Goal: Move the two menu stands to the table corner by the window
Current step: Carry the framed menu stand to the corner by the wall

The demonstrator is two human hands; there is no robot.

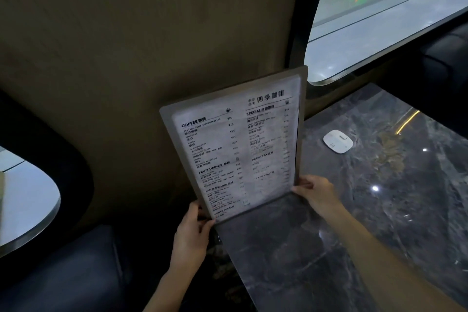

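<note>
Menu stand [235, 144] first, since it's the biggest thing in play: a tall upright panel with a printed drinks list. It stands at the near-left corner of the marble table [367, 210], right up against the tan wall panel [126, 58], with its bottom edge on or barely above the tabletop. Hard to tell which.

Progress-wise, I'd guess this one is about placed. The window [379, 20] sits just up and to the right of it, so that corner looks like the target spot, though both hands are on it and it hasn't been let go. The task says two stands and I count only one in view, so either the second is hidden flat behind this one or it hasn't been brought over. Can't say.

Counts: one table, one window beside it plus a bit of another at far left, one menu stand, two hands, one small white puck-like gadget [338, 141] lying well apart on the marble.

Grips: left hand [192, 233] is pinching the lower left corner of the stand, thumb in front. Right hand [316, 192] is closed on the lower right edge, fingers wrapped round it.
</note>
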